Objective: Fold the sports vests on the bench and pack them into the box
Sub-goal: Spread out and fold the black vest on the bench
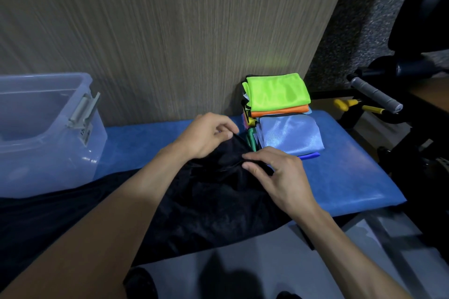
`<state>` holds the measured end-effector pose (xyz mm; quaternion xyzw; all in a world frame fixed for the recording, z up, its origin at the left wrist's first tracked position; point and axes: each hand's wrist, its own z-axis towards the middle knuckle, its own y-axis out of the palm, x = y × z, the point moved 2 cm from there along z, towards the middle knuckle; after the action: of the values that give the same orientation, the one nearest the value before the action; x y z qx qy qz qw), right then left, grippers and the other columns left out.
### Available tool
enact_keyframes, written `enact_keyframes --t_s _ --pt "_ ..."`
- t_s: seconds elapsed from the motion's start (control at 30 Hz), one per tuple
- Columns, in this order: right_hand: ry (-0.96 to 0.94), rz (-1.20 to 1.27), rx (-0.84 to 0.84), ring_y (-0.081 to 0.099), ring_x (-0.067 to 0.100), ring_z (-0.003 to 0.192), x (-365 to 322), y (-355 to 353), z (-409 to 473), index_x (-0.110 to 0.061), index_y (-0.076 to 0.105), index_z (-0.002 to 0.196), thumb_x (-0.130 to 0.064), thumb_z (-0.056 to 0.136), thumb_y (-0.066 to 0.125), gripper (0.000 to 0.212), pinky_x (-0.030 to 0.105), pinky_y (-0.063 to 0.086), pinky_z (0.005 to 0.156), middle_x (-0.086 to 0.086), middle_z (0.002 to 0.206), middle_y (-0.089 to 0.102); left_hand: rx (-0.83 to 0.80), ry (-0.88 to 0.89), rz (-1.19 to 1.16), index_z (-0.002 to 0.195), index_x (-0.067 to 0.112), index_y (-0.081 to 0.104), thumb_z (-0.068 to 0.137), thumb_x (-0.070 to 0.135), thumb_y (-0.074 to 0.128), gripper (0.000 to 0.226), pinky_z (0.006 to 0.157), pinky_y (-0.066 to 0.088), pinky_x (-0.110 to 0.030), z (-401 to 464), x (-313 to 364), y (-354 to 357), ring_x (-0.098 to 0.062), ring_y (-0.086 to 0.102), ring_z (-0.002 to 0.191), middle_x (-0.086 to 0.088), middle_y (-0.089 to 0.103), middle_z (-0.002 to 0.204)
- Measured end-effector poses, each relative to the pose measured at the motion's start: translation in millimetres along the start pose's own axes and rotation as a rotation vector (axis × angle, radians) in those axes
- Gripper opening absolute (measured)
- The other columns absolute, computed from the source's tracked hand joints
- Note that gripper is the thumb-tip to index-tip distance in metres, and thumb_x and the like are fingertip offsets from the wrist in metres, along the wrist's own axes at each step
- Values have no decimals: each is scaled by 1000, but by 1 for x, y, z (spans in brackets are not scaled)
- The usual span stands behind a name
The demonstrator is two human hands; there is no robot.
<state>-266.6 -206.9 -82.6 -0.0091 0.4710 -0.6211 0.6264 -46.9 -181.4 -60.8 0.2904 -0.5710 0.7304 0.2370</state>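
A black sports vest (213, 201) lies spread over the blue bench (345, 177), hanging off its front edge. My left hand (206, 136) pinches the vest's far edge between thumb and fingers. My right hand (277, 175) pinches the same edge a little to the right. At the bench's far right sit folded vests: a neon green one (277, 91) on an orange one (279, 111), and in front of them a light blue one (291, 133) over a dark blue one (309, 156). The clear plastic box (41, 133) stands on the bench's left end, open.
A wood-grain wall panel (170, 31) runs right behind the bench. Black gym equipment with a grey padded handle (374, 94) and yellow parts (345, 104) stands to the right. The box has a grey latch (83, 110) on its near side. Grey floor lies below.
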Motion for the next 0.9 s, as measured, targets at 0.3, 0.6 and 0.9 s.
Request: enact_keyframes --t_s 0.3,0.6,0.9 --pt "139 -74 28 67 6 96 -6 -1 17 -17 74 114 -21 91 76 23 14 47 86 -7 102 76 -197 18 -325 111 18 71 99 2 62 23 88 46 -14 -11 18 -9 0 65 91 -11 76 111" --pt "-98 -111 45 59 18 107 -21 4 23 -16 70 100 -19 92 74 8 30 46 94 -4 115 64 -216 13 -384 109 17 68 96 -7 60 29 81 49 -13 -15 17 -10 2 68 84 -4 73 93" --pt "169 72 3 62 10 71 -16 7 25 -17 61 89 -19 95 70 11 21 45 65 -9 75 66 -214 39 -408 117 17 66 93 -12 59 38 87 50 -19 -23 21 -16 -9 66 87 -4 71 102"
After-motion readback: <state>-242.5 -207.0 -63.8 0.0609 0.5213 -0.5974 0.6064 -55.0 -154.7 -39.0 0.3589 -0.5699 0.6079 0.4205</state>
